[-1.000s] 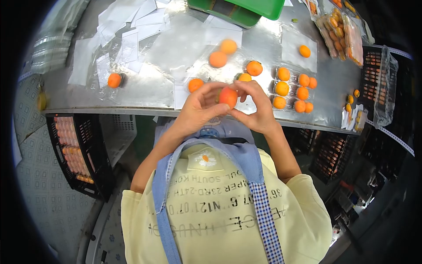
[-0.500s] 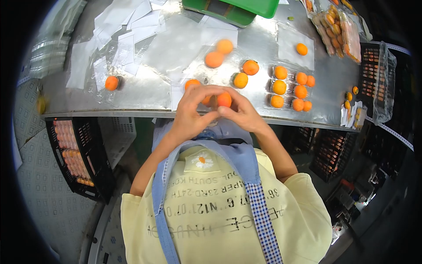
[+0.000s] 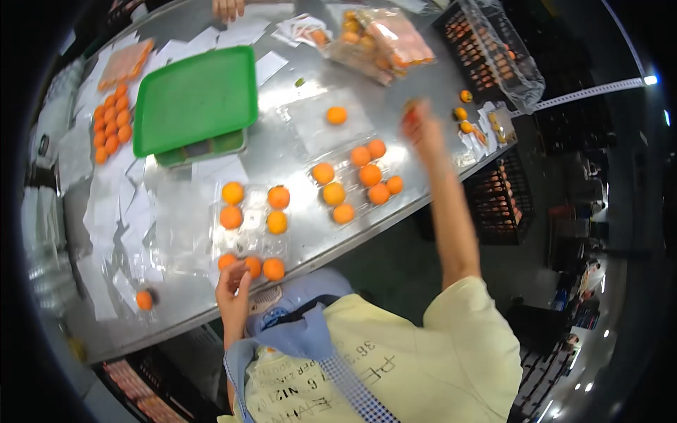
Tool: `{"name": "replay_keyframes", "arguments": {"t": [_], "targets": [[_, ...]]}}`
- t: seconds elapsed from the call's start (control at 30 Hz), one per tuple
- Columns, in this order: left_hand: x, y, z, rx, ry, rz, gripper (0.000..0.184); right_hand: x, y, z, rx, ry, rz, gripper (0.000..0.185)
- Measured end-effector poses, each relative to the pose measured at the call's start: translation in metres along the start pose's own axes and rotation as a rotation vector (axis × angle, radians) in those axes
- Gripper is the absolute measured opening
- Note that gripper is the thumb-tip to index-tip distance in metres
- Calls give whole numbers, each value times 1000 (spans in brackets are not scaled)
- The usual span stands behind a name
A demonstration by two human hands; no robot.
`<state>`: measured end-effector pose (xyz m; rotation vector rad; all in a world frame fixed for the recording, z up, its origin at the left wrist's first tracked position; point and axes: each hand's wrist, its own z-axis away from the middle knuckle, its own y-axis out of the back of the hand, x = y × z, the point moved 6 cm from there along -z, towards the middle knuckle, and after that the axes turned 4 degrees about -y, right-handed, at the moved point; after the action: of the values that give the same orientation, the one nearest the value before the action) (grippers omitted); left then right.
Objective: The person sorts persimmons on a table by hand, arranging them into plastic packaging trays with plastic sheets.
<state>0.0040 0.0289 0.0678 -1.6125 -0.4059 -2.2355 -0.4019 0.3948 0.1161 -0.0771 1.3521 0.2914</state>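
Note:
My left hand (image 3: 233,285) is low at the table's front edge, fingers loosely bent and thumb apart. Its fingertips touch or nearly touch an orange fruit (image 3: 252,266) in the front row of a clear plastic tray (image 3: 255,240). Other fruits, such as this one (image 3: 273,268), sit in the same tray. Out to the right, my right hand (image 3: 425,130) is blurred by motion above the table. Between its fingers shows a smeared orange-red thing with some green (image 3: 410,116), apparently a fruit. A second clear tray (image 3: 356,204) of orange fruits lies between the hands.
A green tray (image 3: 197,99) stands at the back, with grouped fruits (image 3: 111,123) left of it. Beyond my right hand are bagged fruit packs (image 3: 381,42) and a black crate (image 3: 476,42). One fruit (image 3: 336,115) sits on clear plastic; loose papers (image 3: 127,204) lie at left.
My view has turned right. My hands, together around a fruit before, are now apart: the right has swung far out to the right, the left stays by the near tray.

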Motion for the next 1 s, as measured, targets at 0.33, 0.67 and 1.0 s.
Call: {"name": "replay_keyframes", "arguments": {"t": [0.33,0.67,1.0], "targets": [[-7,-51,-8,81,22,91,22,-140,76,-68,147,417,-239,31],[-47,-3,28,691,64,552,23,12,-284,84,-860,450,581,28],[-80,0,70,852,20,738,20,42,-408,175,-1107,1024,666,38]]}}
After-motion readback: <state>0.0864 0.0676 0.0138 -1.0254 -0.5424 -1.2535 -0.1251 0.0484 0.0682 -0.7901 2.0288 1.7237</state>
